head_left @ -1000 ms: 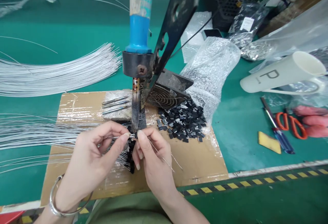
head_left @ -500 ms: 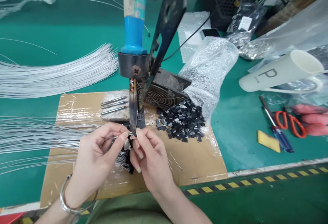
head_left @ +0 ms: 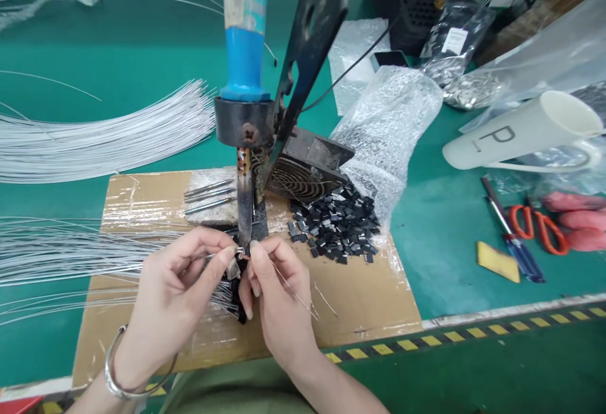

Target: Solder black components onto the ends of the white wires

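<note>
A blue-handled soldering iron (head_left: 245, 54) hangs tip-down in a black metal stand (head_left: 303, 48). Just at its tip, my left hand (head_left: 177, 294) is closed, pinching a thin white wire (head_left: 211, 255) between thumb and forefinger. Opposite it, my right hand (head_left: 279, 294) is closed too, thumb and forefinger pinching a small black piece (head_left: 247, 249) mostly hidden by the fingertips. Across the right hand runs a thin silvery strand (head_left: 288, 286). Below the hands lie wires with black ends (head_left: 235, 300), partly covered by the left hand.
Small black pieces (head_left: 336, 228) are heaped on the cardboard (head_left: 369, 300), near a fan (head_left: 303, 174). White wires (head_left: 118, 136) lie in a bundle at left. Metal rods (head_left: 211, 196) rest behind my left hand. To the right are a white mug (head_left: 516, 133), orange-handled scissors (head_left: 549, 231) and a screwdriver (head_left: 514, 231).
The silvery strand now lies across the top of my right hand. My right fingers have shifted slightly at the iron's tip; both hands remain closed there.
</note>
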A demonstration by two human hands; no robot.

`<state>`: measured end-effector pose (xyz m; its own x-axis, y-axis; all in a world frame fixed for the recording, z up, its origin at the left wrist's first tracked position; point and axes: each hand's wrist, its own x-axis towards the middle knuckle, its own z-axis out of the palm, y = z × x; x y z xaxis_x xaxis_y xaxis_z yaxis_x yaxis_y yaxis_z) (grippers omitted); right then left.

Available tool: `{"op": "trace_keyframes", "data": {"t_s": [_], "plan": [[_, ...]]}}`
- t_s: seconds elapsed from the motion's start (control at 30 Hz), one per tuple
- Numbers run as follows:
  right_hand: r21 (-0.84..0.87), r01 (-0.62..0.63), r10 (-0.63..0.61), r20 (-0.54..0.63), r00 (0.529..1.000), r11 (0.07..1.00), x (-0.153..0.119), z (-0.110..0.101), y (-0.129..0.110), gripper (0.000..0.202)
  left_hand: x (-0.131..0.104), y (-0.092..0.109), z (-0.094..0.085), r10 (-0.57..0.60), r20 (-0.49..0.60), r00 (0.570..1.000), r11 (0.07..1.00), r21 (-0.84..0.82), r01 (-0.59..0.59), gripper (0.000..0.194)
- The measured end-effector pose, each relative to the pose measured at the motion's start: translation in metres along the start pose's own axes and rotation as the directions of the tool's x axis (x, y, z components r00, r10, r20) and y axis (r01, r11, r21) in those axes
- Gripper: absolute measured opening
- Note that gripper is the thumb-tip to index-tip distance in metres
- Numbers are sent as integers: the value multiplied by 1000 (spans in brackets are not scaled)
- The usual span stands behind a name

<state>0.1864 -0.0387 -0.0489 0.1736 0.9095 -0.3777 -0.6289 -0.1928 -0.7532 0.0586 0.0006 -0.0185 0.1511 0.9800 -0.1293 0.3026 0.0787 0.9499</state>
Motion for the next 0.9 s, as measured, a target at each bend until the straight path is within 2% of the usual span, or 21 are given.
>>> {"op": "trace_keyframes", "data": {"t_s": [0.33, 0.7, 0.8, 0.9], "plan": [[-99, 24, -23, 6, 1000, 995, -4, -3, 0, 40, -2, -1, -2, -2, -4, 1000, 1000, 17, 2, 7], [-94, 5, -5, -6, 1000, 996, -5, -2, 1, 42, -4, -6, -6, -11, 6, 1000, 999, 30, 11, 5], [45, -137, 137, 22, 990, 989, -2, -1, -3, 48, -4, -6, -5, -19, 13, 1000, 1000, -5, 19, 5], [195, -361, 344, 116, 932, 912, 3, -1, -9, 54, -3, -7, -3, -28, 14, 999, 999, -42, 29, 4]]}}
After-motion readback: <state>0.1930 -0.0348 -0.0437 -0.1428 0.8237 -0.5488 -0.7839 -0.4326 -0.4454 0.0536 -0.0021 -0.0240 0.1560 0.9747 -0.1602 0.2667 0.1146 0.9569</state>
